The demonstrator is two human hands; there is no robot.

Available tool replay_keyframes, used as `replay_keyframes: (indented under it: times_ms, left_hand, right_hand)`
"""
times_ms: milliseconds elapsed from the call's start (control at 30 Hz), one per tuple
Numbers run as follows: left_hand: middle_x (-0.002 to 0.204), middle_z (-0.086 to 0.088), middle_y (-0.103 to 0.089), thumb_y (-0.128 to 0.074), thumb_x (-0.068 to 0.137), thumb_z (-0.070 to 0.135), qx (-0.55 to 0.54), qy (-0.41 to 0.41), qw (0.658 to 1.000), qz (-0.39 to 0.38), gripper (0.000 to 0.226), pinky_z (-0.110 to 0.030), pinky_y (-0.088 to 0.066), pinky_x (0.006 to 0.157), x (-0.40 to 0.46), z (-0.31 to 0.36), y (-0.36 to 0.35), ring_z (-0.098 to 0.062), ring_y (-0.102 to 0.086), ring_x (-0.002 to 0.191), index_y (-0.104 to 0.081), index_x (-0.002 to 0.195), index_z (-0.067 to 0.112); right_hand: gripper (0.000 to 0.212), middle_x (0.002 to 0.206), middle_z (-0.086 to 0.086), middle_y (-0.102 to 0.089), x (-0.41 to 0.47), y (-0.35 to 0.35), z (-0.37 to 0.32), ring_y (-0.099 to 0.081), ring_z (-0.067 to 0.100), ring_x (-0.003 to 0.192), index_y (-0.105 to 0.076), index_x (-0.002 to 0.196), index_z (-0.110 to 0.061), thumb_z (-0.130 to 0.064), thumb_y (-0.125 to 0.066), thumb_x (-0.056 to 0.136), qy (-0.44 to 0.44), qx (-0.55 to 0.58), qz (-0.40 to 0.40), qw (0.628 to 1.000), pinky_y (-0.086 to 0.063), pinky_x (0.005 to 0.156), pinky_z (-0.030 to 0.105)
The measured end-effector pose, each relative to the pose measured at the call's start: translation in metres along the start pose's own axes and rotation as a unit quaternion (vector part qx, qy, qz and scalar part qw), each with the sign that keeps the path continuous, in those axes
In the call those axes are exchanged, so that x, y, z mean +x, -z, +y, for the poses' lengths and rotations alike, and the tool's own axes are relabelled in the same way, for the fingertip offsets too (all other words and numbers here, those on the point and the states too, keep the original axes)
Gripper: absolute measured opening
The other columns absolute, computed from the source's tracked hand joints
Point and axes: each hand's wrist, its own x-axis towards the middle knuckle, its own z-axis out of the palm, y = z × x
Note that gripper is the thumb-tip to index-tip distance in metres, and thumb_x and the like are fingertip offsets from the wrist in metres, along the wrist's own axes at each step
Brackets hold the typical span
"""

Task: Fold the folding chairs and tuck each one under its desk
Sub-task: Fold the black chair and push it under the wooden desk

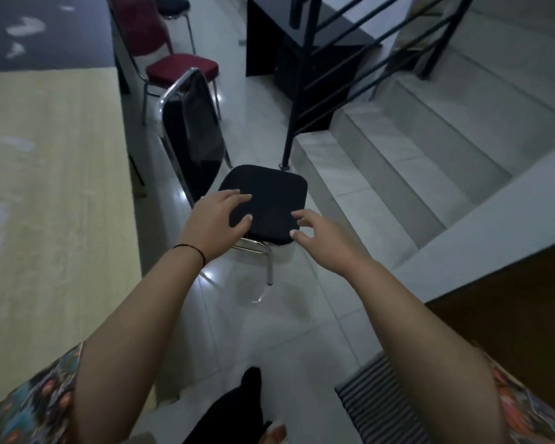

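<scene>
A black padded chair with a chrome frame stands unfolded on the white tile floor, its seat (266, 200) flat and its backrest (191, 129) upright beside the desk. My left hand (215, 222) lies over the seat's near left corner, fingers on top and thumb at the front edge. My right hand (318, 235) hovers at the seat's near right corner with fingers spread, fingertips at the edge. The light wooden desk (52, 200) runs along the left.
A red padded chair (180, 67) stands unfolded behind the black one, with another dark chair farther back. A black railing post (293, 116) and tiled stairs (430, 149) rise on the right. A striped mat (375, 398) lies near my feet.
</scene>
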Motion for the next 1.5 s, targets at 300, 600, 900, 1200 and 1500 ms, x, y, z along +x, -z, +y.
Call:
replay_keyframes:
  times_ms: [300, 600, 900, 1200, 1500]
  left_hand:
    - [0.134, -0.004, -0.05, -0.053, 0.089, 0.033, 0.011, 0.064, 0.998, 0.028, 0.042, -0.032, -0.028, 0.105, 0.105, -0.025, -0.015, -0.018, -0.041, 0.125, -0.052, 0.129, 0.02]
    - [0.133, -0.005, -0.051, -0.055, 0.087, 0.032, 0.031, 0.104, 0.991, 0.074, 0.042, -0.039, -0.032, 0.106, 0.195, -0.049, -0.008, -0.02, -0.042, 0.125, -0.052, 0.128, 0.02]
    - [0.135, -0.004, -0.049, -0.053, 0.089, 0.034, 0.043, 0.214, 0.964, 0.15, 0.043, -0.034, -0.029, 0.106, 0.255, -0.067, -0.028, -0.018, -0.04, 0.126, -0.05, 0.13, 0.02]
    - [0.136, -0.003, -0.048, -0.053, 0.09, 0.032, 0.047, 0.338, 0.907, 0.246, 0.044, -0.031, -0.027, 0.105, 0.31, -0.05, -0.055, -0.017, -0.039, 0.128, -0.049, 0.131, 0.02]
    - [0.146, -0.004, -0.035, -0.052, 0.091, 0.029, 0.032, 0.435, 0.846, 0.307, 0.05, -0.027, -0.021, 0.107, 0.353, -0.089, -0.061, -0.017, -0.029, 0.134, -0.039, 0.138, 0.019]
  right_hand:
    - [0.046, 0.135, 0.002, -0.052, 0.128, 0.029, 0.012, -0.051, 0.018, 0.12, -0.04, 0.139, -0.025, -0.032, -0.052, 0.094, 0.043, 0.009, -0.028, 0.999, -0.042, 0.095, 0.029]
    - [0.046, 0.136, 0.001, -0.052, 0.242, 0.057, -0.008, -0.05, 0.019, 0.123, -0.041, 0.138, -0.027, -0.032, -0.053, 0.094, 0.106, 0.012, -0.042, 0.993, -0.04, 0.098, 0.031]
    - [0.045, 0.134, -0.001, -0.053, 0.348, 0.085, -0.008, -0.053, 0.017, 0.115, -0.041, 0.138, -0.026, -0.029, -0.052, 0.095, 0.214, -0.025, -0.11, 0.97, -0.037, 0.088, 0.021]
    - [0.046, 0.135, 0.003, -0.053, 0.461, 0.121, -0.008, -0.05, 0.017, 0.122, -0.04, 0.14, -0.022, -0.028, -0.052, 0.095, 0.333, -0.061, -0.199, 0.92, -0.035, 0.095, 0.022]
    - [0.046, 0.134, 0.004, -0.054, 0.56, 0.094, -0.043, -0.05, 0.02, 0.122, -0.041, 0.139, -0.019, -0.026, -0.052, 0.095, 0.418, -0.088, -0.233, 0.874, -0.039, 0.1, 0.031]
